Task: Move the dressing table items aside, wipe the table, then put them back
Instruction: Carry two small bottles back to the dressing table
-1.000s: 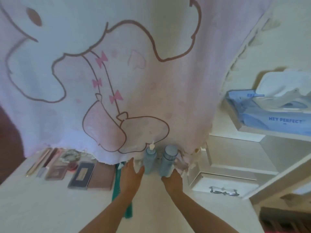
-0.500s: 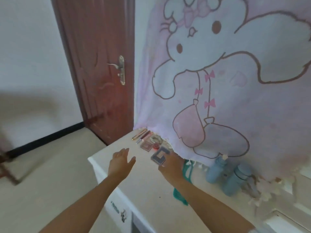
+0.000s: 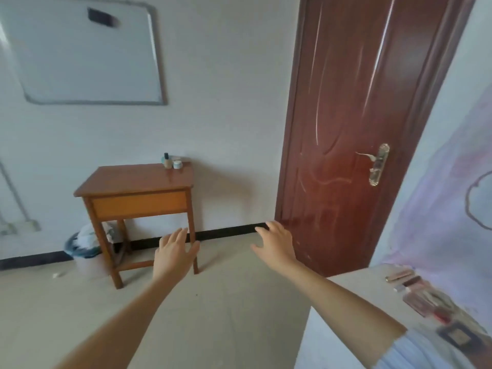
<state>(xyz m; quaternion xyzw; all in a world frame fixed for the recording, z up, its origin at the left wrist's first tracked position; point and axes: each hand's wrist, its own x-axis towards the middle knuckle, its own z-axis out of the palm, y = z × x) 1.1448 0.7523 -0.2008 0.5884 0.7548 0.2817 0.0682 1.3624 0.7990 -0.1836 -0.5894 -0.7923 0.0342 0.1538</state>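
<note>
My left hand [image 3: 174, 253] and my right hand [image 3: 275, 243] are stretched out in front of me over the floor, both empty with fingers spread. The white dressing table [image 3: 343, 296] shows only its left corner at the lower right. On it lie slim makeup sticks [image 3: 399, 276], a pink palette [image 3: 423, 302] and a dark compact [image 3: 459, 335]. Across the room stands a small wooden side table [image 3: 133, 187] with a little bottle [image 3: 167, 161] and a small jar [image 3: 177, 164] at its back right corner.
A dark red door [image 3: 354, 129] with a brass handle [image 3: 376, 165] is shut on the right. A waste bin [image 3: 85, 255] stands under the side table. A whiteboard [image 3: 82, 51] hangs on the wall. The pink cartoon cloth [image 3: 452, 209] hangs at the right edge.
My view has swung left from the dressing table towards the room. My hands left the blue bottles, passed over the palettes, and now reach empty towards the side table.
</note>
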